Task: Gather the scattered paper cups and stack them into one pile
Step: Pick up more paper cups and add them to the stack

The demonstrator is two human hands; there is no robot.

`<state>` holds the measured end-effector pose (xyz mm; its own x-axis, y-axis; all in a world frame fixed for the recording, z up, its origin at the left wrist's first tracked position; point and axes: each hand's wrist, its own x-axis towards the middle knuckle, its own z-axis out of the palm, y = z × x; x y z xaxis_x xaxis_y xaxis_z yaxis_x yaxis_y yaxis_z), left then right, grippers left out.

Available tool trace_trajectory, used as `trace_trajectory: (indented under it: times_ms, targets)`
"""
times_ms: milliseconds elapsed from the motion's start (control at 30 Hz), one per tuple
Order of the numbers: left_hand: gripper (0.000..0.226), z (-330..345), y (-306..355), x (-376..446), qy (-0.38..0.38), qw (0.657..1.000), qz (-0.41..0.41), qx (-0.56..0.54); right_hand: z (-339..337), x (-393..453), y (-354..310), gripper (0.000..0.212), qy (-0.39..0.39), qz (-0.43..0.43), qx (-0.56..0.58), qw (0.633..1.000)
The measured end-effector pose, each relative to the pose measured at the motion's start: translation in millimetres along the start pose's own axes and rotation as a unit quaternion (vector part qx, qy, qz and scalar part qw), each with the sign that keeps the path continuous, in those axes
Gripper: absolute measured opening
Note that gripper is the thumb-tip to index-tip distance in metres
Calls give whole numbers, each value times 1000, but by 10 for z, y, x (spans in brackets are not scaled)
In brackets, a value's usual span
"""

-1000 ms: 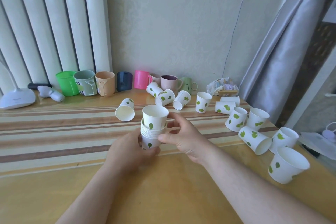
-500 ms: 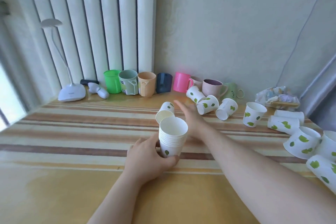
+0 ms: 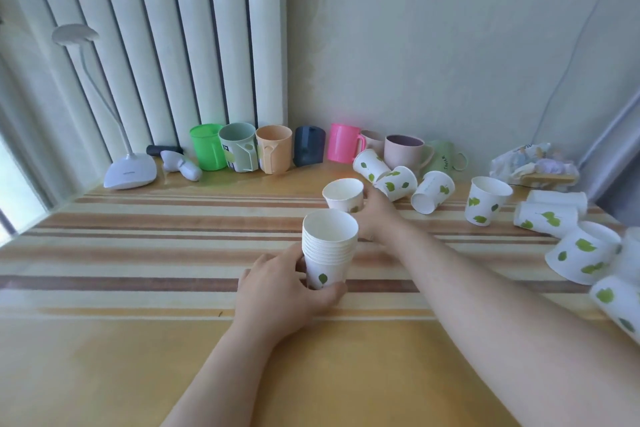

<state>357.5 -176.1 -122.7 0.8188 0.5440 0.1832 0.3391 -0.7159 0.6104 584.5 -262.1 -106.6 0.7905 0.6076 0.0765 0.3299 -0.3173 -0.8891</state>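
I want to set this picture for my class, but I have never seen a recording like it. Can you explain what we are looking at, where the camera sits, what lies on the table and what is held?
There is no machine here: a person wears a wide-angle camera on the head, looking down at two bare hands. The left hand holds a stack of paper cups upright on the striped table. The right hand reaches further back and grips a single paper cup. More leaf-printed loose cups lie scattered to the right, some tipped over. Along the wall stand coloured plastic mugs and a white desk lamp.
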Motion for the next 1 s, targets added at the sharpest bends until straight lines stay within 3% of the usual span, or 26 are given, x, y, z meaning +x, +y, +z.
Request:
trace_trajectory:
  times_ms: [100, 200, 300, 500, 633, 1000]
  targets:
    - [54, 19, 127, -33, -29, 999, 13, -11, -213, -435, 68, 56, 54, 73, 181, 979]
    - [52, 101, 281, -121, -69, 997, 39, -20, -502, -797, -159, 29, 81, 74, 276, 955]
    - [53, 185, 381, -209, -89, 994, 56, -20, -757, -1147, -548, 28, 66, 28, 339, 938]
    - [50, 215, 396, -288, -78, 995, 59, -28, -686, -1655, -815, 69, 30, -62, 160, 985]
    - [53, 225, 385, -296, -71, 995, 66, -29, -505, -1777, -674, 73, 37, -25, 107, 993]
    - [57, 271, 342, -233, -79, 992, 86, -36, -345, -1953, -356, 66, 23, 10, 132, 991]
